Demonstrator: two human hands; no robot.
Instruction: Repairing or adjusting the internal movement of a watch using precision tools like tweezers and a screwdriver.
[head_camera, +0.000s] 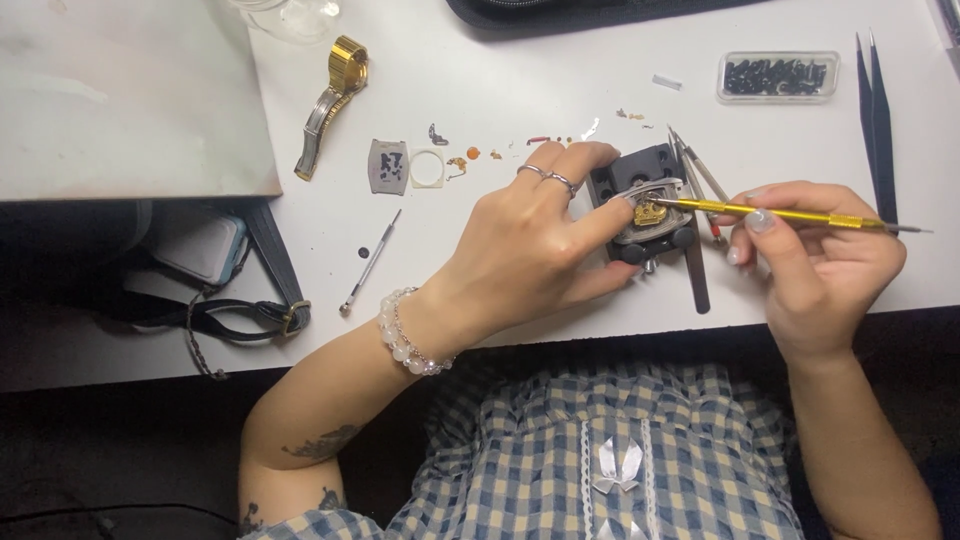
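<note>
1. Watch movement (651, 212) sits clamped in a black holder (640, 172) near the table's (480, 80) front edge.
2. Left hand (530, 240) steadies the holder, fingers closed on its side, fingertip on the movement.
3. Right hand (815, 250) pinches a yellow screwdriver (780, 213), tip on the movement.
4. Further out: tweezers (875, 110), small parts box (778, 76), gold watch band (335, 100).

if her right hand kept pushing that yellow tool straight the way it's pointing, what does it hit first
Probably the gold watch movement in the black holder: the right hand points the yellow tool leftward, tip already at it. Beyond lie the left hand's fingertips.
</note>
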